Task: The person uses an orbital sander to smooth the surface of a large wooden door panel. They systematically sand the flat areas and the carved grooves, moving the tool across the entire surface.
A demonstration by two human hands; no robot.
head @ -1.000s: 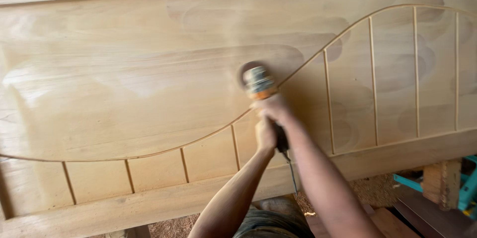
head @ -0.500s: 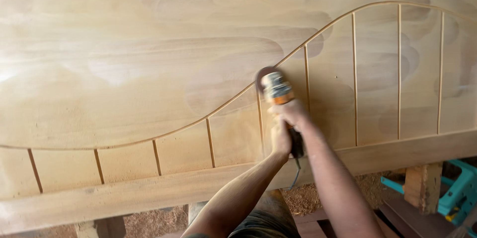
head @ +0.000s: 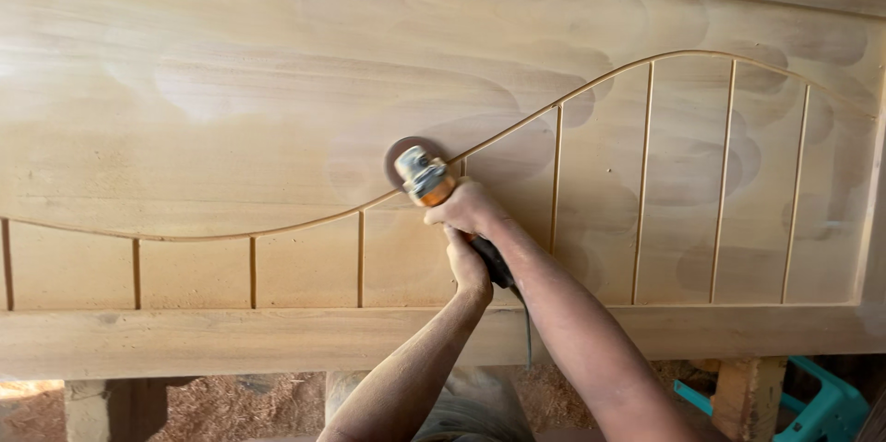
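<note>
Angle grinder (head: 423, 176), gripped by both hands: right hand (head: 471, 209) wraps its neck, left hand (head: 469, 268) just below clasps the handle, disc against the carved wooden panel (head: 231, 110).

Both forearms are bare and sleeveless, dusted with fine pale sawdust, as are the left hand (head: 468, 267) and right hand (head: 471, 209).

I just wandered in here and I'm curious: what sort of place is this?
Probably a woodworking shop. A large pale carved wooden panel with a curved groove rests on wooden trestles, both hands grip a handheld power sander on it, and sawdust covers the ground.
</note>
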